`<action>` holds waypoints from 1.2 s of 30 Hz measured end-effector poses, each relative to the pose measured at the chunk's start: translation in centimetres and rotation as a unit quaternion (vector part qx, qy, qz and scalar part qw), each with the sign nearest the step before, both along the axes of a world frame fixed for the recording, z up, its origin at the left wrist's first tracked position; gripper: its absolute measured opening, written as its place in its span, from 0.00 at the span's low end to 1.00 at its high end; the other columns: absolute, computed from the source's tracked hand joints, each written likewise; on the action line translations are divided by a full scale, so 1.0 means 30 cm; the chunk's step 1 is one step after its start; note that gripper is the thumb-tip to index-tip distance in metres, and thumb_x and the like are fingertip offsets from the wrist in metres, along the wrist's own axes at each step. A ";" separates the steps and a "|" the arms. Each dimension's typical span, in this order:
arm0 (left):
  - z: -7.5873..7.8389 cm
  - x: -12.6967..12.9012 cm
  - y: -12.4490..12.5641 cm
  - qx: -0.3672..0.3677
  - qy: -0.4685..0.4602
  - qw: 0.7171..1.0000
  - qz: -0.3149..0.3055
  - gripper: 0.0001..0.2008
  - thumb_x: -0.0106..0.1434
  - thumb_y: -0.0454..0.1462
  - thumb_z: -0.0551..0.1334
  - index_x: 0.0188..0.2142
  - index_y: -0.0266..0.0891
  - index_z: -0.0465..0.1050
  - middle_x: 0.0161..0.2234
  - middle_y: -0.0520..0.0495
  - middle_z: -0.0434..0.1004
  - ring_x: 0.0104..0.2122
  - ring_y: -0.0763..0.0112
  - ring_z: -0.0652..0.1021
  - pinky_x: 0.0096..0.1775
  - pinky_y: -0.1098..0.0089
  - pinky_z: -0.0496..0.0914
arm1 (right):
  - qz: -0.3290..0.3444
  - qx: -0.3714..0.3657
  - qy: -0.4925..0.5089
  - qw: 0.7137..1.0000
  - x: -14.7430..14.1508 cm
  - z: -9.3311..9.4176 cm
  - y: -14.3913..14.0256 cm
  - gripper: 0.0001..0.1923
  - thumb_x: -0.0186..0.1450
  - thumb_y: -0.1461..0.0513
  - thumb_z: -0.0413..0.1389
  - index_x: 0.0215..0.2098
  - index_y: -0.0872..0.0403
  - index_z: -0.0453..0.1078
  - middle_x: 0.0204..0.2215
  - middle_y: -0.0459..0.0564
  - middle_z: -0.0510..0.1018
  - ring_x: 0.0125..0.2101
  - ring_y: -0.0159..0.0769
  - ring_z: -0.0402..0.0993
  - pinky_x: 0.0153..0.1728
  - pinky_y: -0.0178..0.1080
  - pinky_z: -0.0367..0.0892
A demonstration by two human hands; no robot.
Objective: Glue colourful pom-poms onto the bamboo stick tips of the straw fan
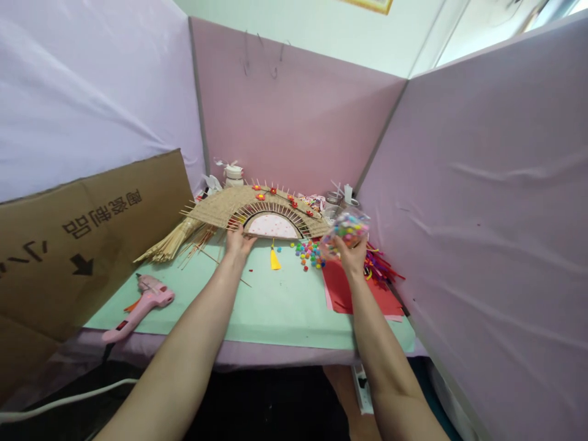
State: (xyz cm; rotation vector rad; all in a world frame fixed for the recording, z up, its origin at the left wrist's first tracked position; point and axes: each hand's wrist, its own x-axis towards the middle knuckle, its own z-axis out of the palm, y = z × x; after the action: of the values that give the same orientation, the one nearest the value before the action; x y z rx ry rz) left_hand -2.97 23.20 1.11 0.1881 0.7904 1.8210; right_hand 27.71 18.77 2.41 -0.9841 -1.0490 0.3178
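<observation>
A woven fan with thin stick ribs, red flowers and a pale half-round centre stands tilted at the back of the table. My left hand grips its lower edge, fingers partly hidden behind it. A yellow tassel hangs below the fan's middle. Raised at the right, my right hand is closed around a clear plastic bag of coloured pom-poms, slightly blurred. Loose pom-poms lie on the table between my two hands.
A pink glue gun lies at the left on the green tabletop, before a cardboard sheet. Bundled straw sticks lie behind it. At the right are red sheets and coloured pipe cleaners. Pinkish partitions enclose the table.
</observation>
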 end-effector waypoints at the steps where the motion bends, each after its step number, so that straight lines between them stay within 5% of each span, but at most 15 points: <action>1: 0.005 0.004 -0.006 0.013 0.001 1.000 0.002 0.11 0.65 0.31 0.59 0.44 0.50 0.67 0.46 0.51 0.78 0.43 0.66 0.80 0.51 0.44 0.70 | -0.027 0.007 -0.005 1.000 0.000 -0.002 -0.006 0.33 0.49 0.51 0.67 0.48 0.53 0.63 0.43 0.53 0.75 0.45 0.44 0.75 0.51 0.55 0.69; 3: 0.013 0.009 -0.015 0.039 0.004 0.999 0.003 0.12 0.65 0.30 0.58 0.43 0.50 0.68 0.47 0.52 0.77 0.43 0.68 0.80 0.51 0.46 0.71 | -0.073 0.042 0.000 0.996 0.000 -0.007 -0.017 0.30 0.52 0.50 0.64 0.47 0.53 0.63 0.45 0.55 0.75 0.47 0.45 0.74 0.54 0.55 0.67; 10: 0.018 0.001 -0.020 0.133 -0.007 0.991 -0.006 0.09 0.66 0.33 0.60 0.44 0.49 0.69 0.51 0.50 0.76 0.46 0.67 0.79 0.50 0.49 0.72 | -0.057 0.011 -0.003 0.998 -0.014 -0.005 -0.017 0.33 0.50 0.48 0.65 0.48 0.52 0.62 0.44 0.56 0.76 0.45 0.46 0.75 0.51 0.54 0.69; 21: 0.005 -0.009 -0.013 0.151 -0.013 0.988 -0.012 0.11 0.67 0.30 0.56 0.43 0.48 0.70 0.48 0.51 0.79 0.45 0.69 0.79 0.50 0.55 0.73 | -0.086 -0.021 -0.006 0.996 0.015 -0.027 0.009 0.31 0.51 0.46 0.63 0.45 0.54 0.63 0.42 0.55 0.76 0.46 0.46 0.74 0.52 0.54 0.68; 36: -0.013 -0.017 0.003 0.156 -0.020 0.987 -0.009 0.10 0.67 0.29 0.56 0.41 0.48 0.69 0.44 0.53 0.80 0.43 0.70 0.80 0.52 0.51 0.71 | -0.082 -0.050 0.020 0.995 0.038 -0.047 0.036 0.37 0.48 0.47 0.66 0.49 0.55 0.61 0.47 0.57 0.75 0.47 0.43 0.74 0.53 0.49 0.67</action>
State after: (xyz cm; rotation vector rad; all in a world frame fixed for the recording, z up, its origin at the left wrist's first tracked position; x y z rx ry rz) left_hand -3.47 23.28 0.72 0.3583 0.4695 1.9183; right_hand 28.85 19.86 1.01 -1.1411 -0.9168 0.2561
